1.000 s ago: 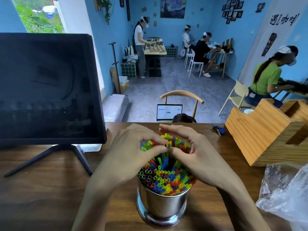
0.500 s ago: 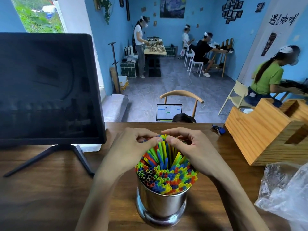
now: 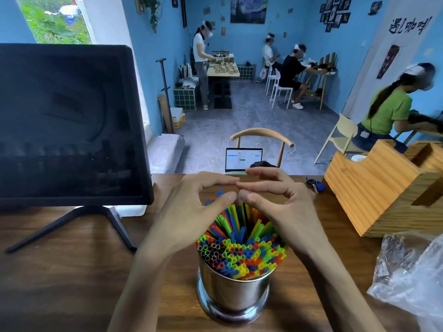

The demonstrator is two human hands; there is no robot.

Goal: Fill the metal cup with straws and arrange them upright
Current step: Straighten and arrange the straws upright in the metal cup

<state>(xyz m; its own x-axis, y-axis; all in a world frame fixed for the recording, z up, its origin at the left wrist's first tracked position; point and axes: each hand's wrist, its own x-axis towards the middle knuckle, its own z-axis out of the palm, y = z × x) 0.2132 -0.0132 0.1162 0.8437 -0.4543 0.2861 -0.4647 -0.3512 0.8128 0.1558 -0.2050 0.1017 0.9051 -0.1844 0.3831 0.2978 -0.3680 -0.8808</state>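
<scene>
Left hand (image 3: 191, 209): fingers gently curved, cupped round the straw tops, thumb tip meeting the other thumb.
Right hand (image 3: 275, 202): same loose cup from the right side.
Straws (image 3: 239, 252): thin plastic tubes, mixed colours, packed in the cup, far ends leaning together.
Cup (image 3: 233, 295): shiny steel cylinder on wooden tabletop (image 3: 72, 283).
Around: dark monitor (image 3: 67, 123) left; wooden box (image 3: 383, 188) and crinkled clear bag (image 3: 412, 271) right.

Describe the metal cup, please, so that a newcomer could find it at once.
On the wooden table, look at the near edge, between the dark monitor and the crumpled plastic bag. The metal cup stands there: shiny, round, and alone packed with colourful straws.
</scene>
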